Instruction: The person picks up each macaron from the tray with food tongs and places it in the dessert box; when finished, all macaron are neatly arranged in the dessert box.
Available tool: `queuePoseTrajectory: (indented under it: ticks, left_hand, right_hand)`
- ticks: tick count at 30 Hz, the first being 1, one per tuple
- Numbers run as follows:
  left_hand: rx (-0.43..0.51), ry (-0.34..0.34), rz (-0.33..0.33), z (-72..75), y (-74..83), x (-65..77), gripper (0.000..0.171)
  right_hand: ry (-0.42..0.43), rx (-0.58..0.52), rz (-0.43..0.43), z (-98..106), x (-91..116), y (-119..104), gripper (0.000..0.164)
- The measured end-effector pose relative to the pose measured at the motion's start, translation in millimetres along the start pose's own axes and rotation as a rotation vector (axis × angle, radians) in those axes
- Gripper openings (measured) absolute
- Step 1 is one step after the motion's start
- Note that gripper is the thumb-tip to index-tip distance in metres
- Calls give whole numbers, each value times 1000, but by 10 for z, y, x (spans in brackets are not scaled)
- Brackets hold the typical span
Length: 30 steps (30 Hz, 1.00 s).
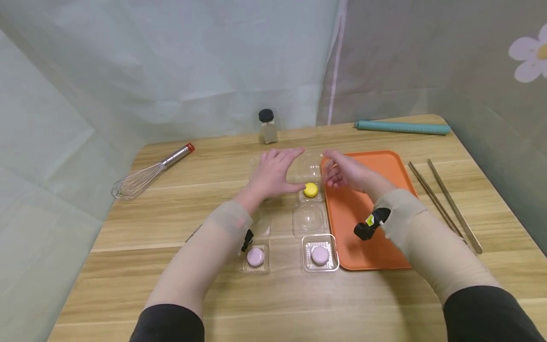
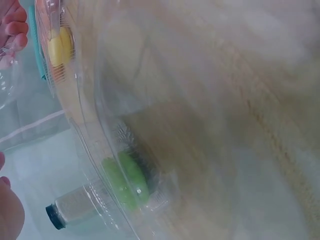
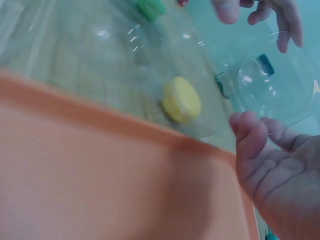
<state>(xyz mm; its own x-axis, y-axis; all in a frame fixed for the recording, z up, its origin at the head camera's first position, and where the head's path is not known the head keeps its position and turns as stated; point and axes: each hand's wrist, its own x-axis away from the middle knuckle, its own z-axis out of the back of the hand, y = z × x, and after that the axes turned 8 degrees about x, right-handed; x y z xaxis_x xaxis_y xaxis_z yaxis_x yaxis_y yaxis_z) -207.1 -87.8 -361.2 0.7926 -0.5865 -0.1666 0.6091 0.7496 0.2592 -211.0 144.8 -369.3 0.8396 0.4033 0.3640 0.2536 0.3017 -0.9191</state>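
Observation:
A yellow macaron [image 1: 311, 190] sits in a clear plastic box whose raised lid [image 3: 280, 95] stands at the far side. My right hand [image 1: 346, 173], fingers curled, pinches the edge of that lid. Spread and straight-fingered, my left hand [image 1: 275, 173] hovers left of the yellow macaron, its thumb pointing at it. Beneath the left hand, a green macaron [image 2: 125, 180] lies in another clear box; the head view hides it. Nearer the front, two lilac macarons, left [image 1: 255, 257] and right [image 1: 320, 255], rest in open clear boxes.
An orange tray [image 1: 354, 228] borders the boxes on the right, partly under the right forearm. Beyond it lie two metal rods [image 1: 453, 204]. At the back are a black-capped jar [image 1: 268, 127] and a teal stick [image 1: 401, 127]; a whisk [image 1: 149, 173] lies left.

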Motion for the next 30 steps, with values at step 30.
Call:
queuePoseTrajectory:
  ticks: [30]
  left_hand:
    - [552,-226,210,-10,5,-36,67]
  right_hand:
    - [213,563,409,14,45,176,37]
